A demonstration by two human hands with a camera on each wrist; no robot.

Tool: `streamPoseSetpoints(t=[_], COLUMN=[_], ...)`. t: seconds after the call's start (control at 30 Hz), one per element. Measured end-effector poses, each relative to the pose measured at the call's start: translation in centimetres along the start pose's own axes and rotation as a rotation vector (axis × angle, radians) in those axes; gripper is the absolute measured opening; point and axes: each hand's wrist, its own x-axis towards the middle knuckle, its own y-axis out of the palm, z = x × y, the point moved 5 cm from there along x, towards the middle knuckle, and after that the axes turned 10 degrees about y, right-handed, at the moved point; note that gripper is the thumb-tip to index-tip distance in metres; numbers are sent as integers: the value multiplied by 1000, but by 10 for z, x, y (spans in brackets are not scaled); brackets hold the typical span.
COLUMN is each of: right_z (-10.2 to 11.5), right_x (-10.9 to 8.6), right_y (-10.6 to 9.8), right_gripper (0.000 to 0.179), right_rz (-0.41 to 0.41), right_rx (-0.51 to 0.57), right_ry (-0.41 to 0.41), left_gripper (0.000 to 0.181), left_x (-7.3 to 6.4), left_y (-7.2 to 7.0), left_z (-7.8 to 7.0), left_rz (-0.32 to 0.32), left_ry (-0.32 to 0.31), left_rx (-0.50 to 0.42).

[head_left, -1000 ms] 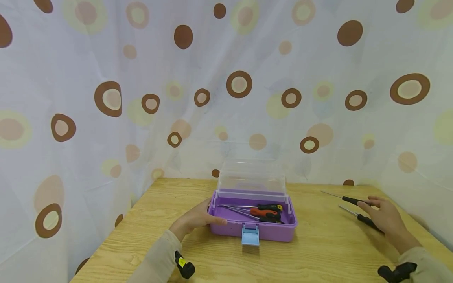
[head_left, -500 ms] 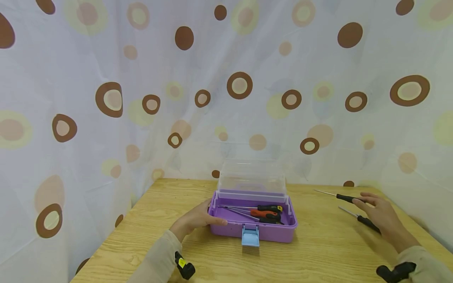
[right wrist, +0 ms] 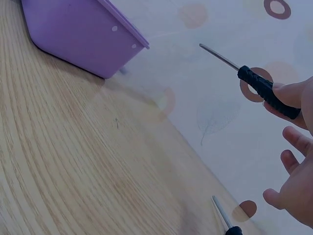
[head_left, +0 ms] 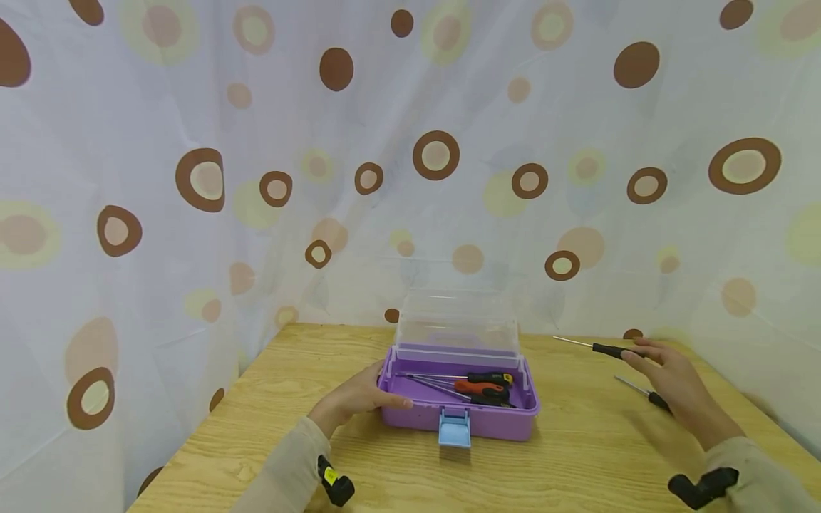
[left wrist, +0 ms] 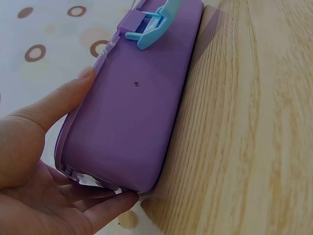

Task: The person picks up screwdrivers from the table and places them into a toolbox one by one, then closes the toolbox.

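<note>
A purple toolbox [head_left: 423, 417] stands on the table, its clear lid [head_left: 457, 313] raised at the back and its light blue latch [head_left: 455, 429] hanging at the front. My left hand [head_left: 355, 395] grips the box's left end, thumb along the front rim. Inside lie several screwdrivers, one with a red handle [head_left: 474, 387]. To the right, my right hand [head_left: 676, 385] pinches a black-handled screwdriver [right wrist: 259, 85] between thumb and forefinger, above the table, its shaft pointing left. The other fingers of that hand are spread loosely. Another black-handled screwdriver [head_left: 658, 401] lies below this hand, partly hidden by it.
The wooden table [head_left: 359, 477] reaches back to a patterned curtain [head_left: 449, 107] with brown and yellow circles. This curtain also closes in both sides. A black wrist camera [head_left: 336, 486] is strapped to the left sleeve, and another [head_left: 702, 488] to the right.
My right hand has moved left and slightly up with the screwdriver, nearer the toolbox. The left hand stays in place on the box.
</note>
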Motion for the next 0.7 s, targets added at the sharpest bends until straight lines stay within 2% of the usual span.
streamPoseSetpoints(t=[0.37,0.7], right_z=[21,40], right_x=[9,16], right_y=[15,40], right_gripper=[71,66], right_rz=[28,72], right_rx=[16,93], right_ry=[-33,-36], left_gripper=[106,107], left_x=[1,0], left_y=[0,-1], left_z=[0,-1], left_rz=[1,-3], left_ry=[-1,-9], left_rx=[-2,3])
